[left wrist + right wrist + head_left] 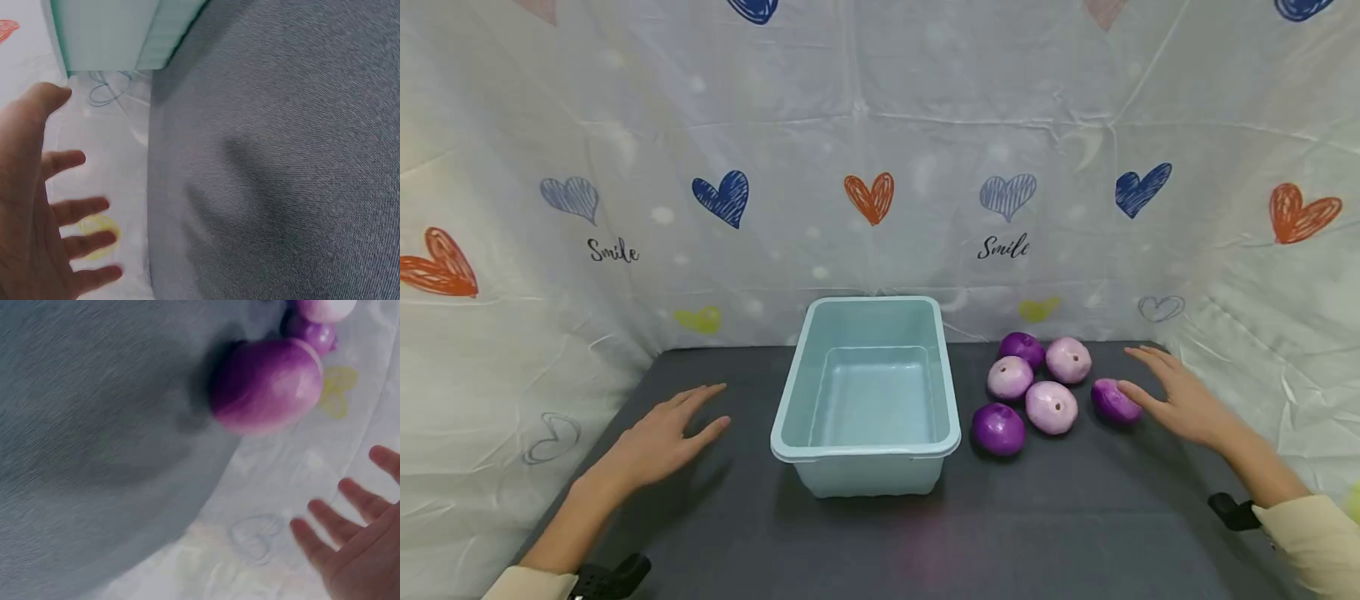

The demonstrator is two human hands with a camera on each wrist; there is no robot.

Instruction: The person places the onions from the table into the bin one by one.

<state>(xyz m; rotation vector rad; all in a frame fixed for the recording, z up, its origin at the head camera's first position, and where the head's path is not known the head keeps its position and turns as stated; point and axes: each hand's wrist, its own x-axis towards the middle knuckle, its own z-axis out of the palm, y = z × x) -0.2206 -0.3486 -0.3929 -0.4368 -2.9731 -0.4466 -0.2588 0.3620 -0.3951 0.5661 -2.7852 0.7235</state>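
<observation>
My left hand [651,442] hovers over the table left of a light blue plastic basin [865,479], thumb and fingers spread, holding nothing. In the left wrist view, the thumb and fingers stand apart, with the basin's side [109,37] above them. My right hand [1183,400] is held with loosely spread fingers beside a purple onion [1116,402]. Its thumb tip overlaps that onion in the head view, while the right wrist view shows a gap between fingers and onion [269,387]. Left of it cluster several glossy onions, among them a purple one [998,429] and a pale pink one [1051,407].
A dark grey cloth [880,550] covers the table. Directly behind the table's far edge hangs a white curtain [925,92] printed with hearts and "Smile". The basin stands mid-table with its long side pointing away from me, and its inside shows bare.
</observation>
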